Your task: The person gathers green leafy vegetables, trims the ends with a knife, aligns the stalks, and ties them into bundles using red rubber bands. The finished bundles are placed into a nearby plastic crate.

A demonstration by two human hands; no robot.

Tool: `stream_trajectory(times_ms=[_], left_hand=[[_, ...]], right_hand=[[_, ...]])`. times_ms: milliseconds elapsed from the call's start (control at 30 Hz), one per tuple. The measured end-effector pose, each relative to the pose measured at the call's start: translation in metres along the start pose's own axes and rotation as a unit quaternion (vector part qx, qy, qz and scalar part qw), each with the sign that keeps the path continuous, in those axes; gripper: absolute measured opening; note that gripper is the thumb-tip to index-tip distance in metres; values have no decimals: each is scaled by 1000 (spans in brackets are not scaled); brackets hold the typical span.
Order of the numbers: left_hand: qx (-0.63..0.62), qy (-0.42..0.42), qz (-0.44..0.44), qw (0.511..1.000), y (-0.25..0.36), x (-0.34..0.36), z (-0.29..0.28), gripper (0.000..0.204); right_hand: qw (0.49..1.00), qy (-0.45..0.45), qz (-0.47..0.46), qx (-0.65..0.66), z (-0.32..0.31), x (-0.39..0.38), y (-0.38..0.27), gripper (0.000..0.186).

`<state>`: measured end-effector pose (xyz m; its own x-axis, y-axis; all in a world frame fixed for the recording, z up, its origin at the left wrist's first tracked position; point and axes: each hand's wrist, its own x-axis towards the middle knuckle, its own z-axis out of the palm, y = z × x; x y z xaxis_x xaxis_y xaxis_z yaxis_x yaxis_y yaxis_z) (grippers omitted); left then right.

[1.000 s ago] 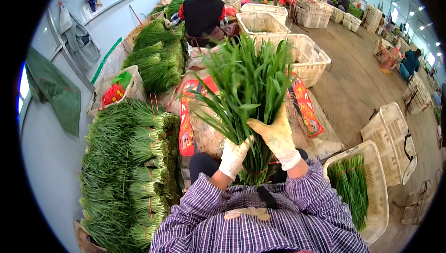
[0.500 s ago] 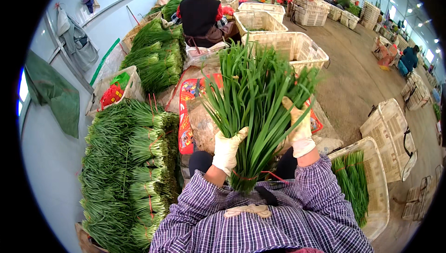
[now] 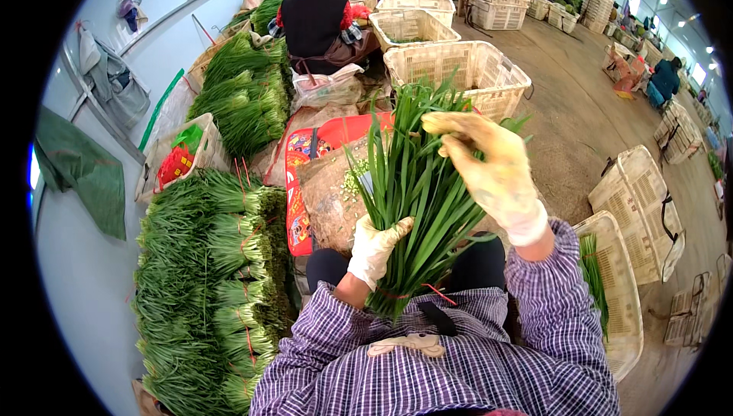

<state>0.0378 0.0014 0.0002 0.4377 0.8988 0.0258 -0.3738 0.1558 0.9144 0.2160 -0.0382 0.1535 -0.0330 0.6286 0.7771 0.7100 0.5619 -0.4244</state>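
A thick bunch of garlic chives stands in front of me, tied near its base with a red band. My left hand, in a pale glove, is closed around its lower part. My right hand, in a yellow-stained glove, is raised over the right side of the leaves. Its fingers are bent, with the thumb a little apart, and I see nothing held in them. A wooden block, strewn with green cuttings, sits behind the bunch, partly hidden by the leaves.
Tied chive bunches are stacked at my left. A crate with more chives stands at my right. Ahead are a large plastic crate and a seated person. A red printed sack lies under the block.
My right hand has lifted off the bunch's right side and come up toward me, over the leaves. The leaves are drawn closer together. My left hand keeps its hold.
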Motion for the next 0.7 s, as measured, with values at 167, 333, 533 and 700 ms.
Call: stream_trajectory(times_ms=[167, 333, 533, 700], left_hand=[[-9, -20, -2, 1000, 6, -3, 7, 30], [15, -24, 5, 1000, 4, -2, 3, 32], [-23, 0, 2, 1000, 3, -5, -5, 28], [-46, 9, -5, 999, 11, -3, -1, 27]], right_hand=[[984, -95, 70, -133, 15, 12, 9, 19], [993, 26, 111, 15, 30, -1, 20, 16], [900, 103, 270, 325, -38, 6, 3, 14], [957, 42, 283, 52, -34, -41, 19, 66]])
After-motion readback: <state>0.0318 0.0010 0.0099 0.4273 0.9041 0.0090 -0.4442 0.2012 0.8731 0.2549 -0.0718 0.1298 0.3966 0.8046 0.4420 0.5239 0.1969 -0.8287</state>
